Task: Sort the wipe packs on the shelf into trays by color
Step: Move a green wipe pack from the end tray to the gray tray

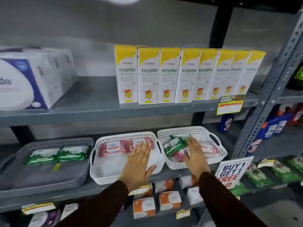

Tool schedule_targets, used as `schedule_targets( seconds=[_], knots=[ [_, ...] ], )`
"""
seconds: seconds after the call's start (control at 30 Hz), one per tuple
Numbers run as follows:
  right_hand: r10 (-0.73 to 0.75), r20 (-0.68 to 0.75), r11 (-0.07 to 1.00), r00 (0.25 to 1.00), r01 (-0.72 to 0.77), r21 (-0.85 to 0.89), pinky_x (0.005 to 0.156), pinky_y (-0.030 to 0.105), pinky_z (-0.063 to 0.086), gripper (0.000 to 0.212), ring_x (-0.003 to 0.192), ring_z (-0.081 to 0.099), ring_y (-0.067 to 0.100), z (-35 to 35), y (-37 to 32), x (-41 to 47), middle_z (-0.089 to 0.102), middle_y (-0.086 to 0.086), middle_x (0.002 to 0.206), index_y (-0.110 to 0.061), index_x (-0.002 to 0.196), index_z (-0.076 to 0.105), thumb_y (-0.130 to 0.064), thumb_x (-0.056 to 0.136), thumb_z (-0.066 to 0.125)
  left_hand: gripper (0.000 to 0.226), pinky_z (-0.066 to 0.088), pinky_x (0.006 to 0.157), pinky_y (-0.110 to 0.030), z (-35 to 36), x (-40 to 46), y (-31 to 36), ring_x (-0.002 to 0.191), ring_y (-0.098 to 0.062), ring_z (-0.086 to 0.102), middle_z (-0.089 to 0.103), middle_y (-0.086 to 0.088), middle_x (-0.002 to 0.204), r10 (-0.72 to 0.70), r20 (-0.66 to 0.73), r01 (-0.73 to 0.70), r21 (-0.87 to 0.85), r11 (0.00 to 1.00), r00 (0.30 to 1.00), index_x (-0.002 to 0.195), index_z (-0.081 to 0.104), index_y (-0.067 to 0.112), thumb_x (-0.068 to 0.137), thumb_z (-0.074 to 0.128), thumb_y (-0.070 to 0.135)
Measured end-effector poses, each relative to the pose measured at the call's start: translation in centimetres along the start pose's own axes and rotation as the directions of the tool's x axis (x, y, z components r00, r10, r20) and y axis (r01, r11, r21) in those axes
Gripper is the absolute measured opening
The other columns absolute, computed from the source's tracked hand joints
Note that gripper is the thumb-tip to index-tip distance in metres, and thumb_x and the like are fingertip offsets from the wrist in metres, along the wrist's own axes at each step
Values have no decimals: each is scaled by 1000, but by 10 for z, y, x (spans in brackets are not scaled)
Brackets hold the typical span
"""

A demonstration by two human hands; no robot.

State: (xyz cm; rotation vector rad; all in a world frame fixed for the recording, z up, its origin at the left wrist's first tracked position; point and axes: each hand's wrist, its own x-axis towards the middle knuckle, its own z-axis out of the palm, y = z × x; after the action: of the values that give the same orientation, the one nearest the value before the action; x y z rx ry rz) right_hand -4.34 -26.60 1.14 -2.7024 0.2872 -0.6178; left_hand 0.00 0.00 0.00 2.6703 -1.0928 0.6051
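Three trays stand side by side on the middle shelf. The grey tray (19,163) on the left holds two green wipe packs (57,155). The middle white tray (105,175) holds pink wipe packs (111,149) at its back. The right white tray (211,136) holds a mix of green packs (173,145) and pink packs (209,150). My left hand (139,163) hovers flat over the middle tray's right side, fingers apart, holding nothing. Over the right tray, my right hand (195,156) is spread open above the mixed packs, also without anything in it.
The upper shelf carries a row of yellow-and-white Vizyme boxes (180,76) and tissue roll packs (32,77). A "Buy 1 Get 1 Free" sign (232,171) hangs at the shelf edge right of the trays. Orange-and-white boxes (144,207) sit on the shelf below. A steel upright (268,95) stands at right.
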Motion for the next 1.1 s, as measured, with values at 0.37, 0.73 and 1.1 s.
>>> schedule_targets(
  seconds=[0.37,0.73,1.1],
  knots=[
    [-98,558,963,824,221,-157,115,63,-3,89,152,9,21,43,32,113,7,1,166,-29,153,24,-32,79,73,71,9,114,-44,84,21,41,147,-29,10,18,-10,159,-38,264,17,79,997,964,151,21,5,97,38,48],
    [67,537,814,841,265,-517,97,44,35,62,118,48,24,59,15,138,61,1,119,-21,112,65,-49,58,78,66,9,115,-44,87,18,36,148,-27,8,17,-8,160,-30,302,15,53,999,953,152,19,8,101,27,49],
    [73,-107,995,992,-80,-60,74,41,47,64,95,55,36,62,14,102,65,17,100,-3,102,66,-52,62,79,56,22,116,-41,72,-34,14,140,-22,35,36,-2,154,-55,197,86,-151,985,979,149,32,14,102,35,45]
  ],
)
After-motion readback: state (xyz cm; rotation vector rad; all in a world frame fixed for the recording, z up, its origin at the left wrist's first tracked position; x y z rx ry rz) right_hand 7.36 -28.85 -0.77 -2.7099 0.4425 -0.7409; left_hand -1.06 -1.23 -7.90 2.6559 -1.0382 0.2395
